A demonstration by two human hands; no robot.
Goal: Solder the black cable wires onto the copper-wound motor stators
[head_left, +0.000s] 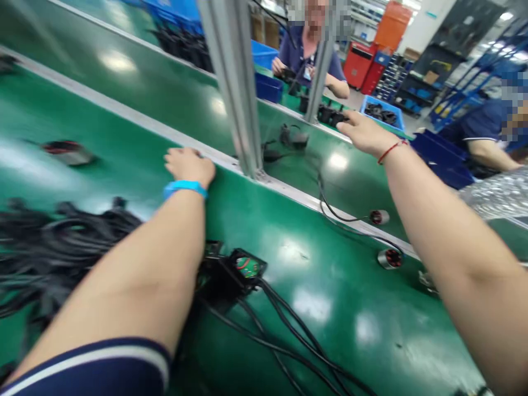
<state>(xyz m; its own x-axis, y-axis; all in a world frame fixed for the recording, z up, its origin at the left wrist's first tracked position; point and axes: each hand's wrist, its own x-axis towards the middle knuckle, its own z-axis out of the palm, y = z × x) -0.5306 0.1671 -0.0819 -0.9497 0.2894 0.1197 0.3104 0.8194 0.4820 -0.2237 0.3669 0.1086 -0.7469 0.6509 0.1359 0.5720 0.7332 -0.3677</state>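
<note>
My left hand (190, 166), a blue band at its wrist, rests on the green tabletop (284, 242) beside the metal rail, fingers loosely bent and holding nothing visible. Across the sunken green strip, my right hand (365, 132) reaches to a row of black parts (329, 114) on the far side. Its thumb and fingers are apart, with the fingertips at the nearest black part; no grip shows. Below my left forearm lies an open black housing with a green circuit board (248, 267), its black cables running toward the lower right.
A metal post (235, 93) stands between my hands. Black cables (74, 242) are heaped at left near a blurred metal part (68, 152). Small motors (390, 258) lie at right. Opposite, a person (309, 55) handles a black part; another person (487, 129) is at far right.
</note>
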